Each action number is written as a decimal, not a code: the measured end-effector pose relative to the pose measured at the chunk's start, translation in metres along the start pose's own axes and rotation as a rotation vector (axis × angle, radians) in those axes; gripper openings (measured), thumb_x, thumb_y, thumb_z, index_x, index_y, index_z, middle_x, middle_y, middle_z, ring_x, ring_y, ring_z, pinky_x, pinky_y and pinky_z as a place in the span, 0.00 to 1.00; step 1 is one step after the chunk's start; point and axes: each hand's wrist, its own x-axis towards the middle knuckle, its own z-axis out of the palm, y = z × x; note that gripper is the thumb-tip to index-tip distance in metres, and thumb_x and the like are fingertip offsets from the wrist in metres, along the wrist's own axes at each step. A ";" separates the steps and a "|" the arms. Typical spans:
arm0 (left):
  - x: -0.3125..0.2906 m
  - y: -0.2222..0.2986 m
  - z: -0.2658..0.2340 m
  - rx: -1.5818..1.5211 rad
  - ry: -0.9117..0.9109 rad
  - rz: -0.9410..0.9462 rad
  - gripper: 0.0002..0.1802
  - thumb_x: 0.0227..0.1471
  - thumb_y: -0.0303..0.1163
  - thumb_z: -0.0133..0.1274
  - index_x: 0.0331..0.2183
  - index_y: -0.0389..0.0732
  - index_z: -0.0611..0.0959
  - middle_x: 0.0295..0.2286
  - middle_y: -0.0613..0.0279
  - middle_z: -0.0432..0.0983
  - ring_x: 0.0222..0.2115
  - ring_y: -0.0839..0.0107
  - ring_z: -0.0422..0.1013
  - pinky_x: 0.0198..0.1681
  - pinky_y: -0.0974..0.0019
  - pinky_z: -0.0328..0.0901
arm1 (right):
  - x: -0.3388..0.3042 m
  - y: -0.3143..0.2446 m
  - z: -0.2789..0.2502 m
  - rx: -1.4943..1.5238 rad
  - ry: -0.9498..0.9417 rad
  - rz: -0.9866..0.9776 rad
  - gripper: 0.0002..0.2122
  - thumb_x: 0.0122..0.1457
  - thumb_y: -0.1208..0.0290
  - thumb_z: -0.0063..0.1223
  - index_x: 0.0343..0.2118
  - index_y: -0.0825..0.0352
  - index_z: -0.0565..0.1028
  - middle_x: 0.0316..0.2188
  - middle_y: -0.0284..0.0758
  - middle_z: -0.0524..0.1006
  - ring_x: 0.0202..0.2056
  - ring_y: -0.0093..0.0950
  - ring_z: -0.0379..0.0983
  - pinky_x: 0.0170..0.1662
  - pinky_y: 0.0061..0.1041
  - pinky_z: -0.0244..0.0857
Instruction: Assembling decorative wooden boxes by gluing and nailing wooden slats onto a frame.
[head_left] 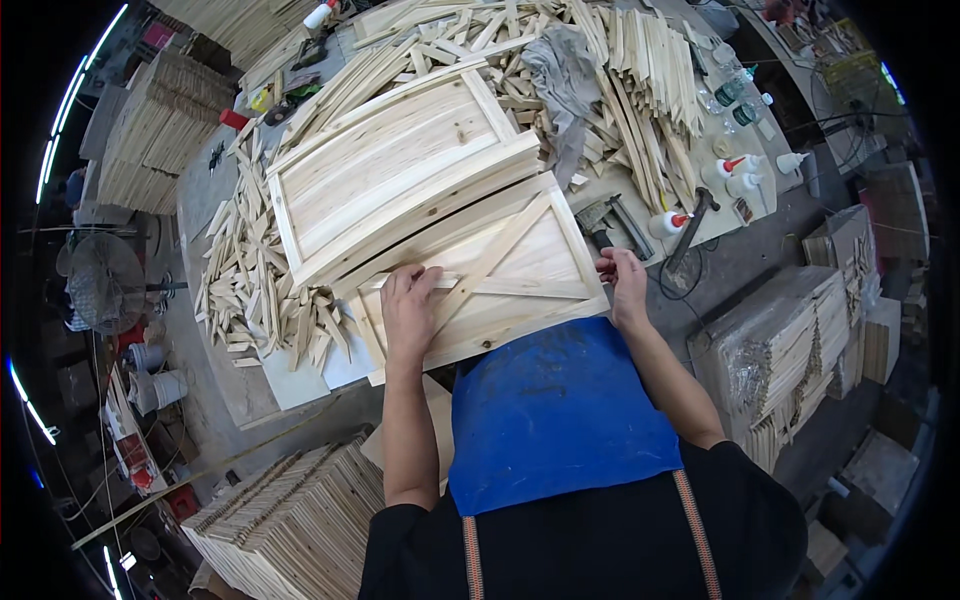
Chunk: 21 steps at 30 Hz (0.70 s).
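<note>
Right in front of me lies a pale wooden frame panel point(525, 245) with a long diagonal strip point(493, 262) across it. A shorter wooden strip point(447, 282) meets that diagonal from the left. My left hand point(405, 308) lies over this short strip with its fingers bent and closed on it, covering part of it. Just off the panel's right end is my right hand point(627, 288), fingers curled toward the thumb. Whatever may be between those fingertips is too small to make out. Beyond this panel rests a second framed wooden panel point(390, 165), raised on its thick front edge.
Loose wood offcuts point(265, 270) heap around the panels' left and far sides. A grey cloth point(562, 85) hangs over the pile. At right are a nail gun point(598, 220), a hammer point(695, 225) and glue bottles point(668, 224). Stacked boards point(775, 350) stand beside the table.
</note>
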 end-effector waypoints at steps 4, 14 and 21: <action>-0.002 -0.002 0.000 0.007 -0.017 0.003 0.19 0.53 0.20 0.56 0.45 0.45 0.88 0.44 0.55 0.77 0.48 0.54 0.72 0.54 0.53 0.66 | -0.001 0.000 0.001 -0.014 -0.013 -0.012 0.14 0.72 0.61 0.47 0.43 0.69 0.77 0.31 0.32 0.80 0.31 0.20 0.74 0.36 0.21 0.67; -0.007 0.002 0.001 -0.112 0.060 0.045 0.14 0.56 0.28 0.57 0.45 0.44 0.87 0.45 0.55 0.75 0.51 0.53 0.70 0.59 0.53 0.62 | 0.040 0.023 -0.029 -0.147 0.070 0.078 0.13 0.71 0.63 0.48 0.45 0.69 0.77 0.32 0.34 0.80 0.32 0.24 0.75 0.39 0.25 0.70; -0.007 -0.002 0.005 -0.104 0.093 0.029 0.13 0.56 0.29 0.59 0.43 0.43 0.87 0.44 0.55 0.76 0.49 0.53 0.71 0.57 0.52 0.64 | 0.085 0.082 -0.044 -1.212 0.013 -0.466 0.16 0.63 0.70 0.54 0.52 0.69 0.72 0.43 0.49 0.77 0.46 0.46 0.74 0.49 0.41 0.69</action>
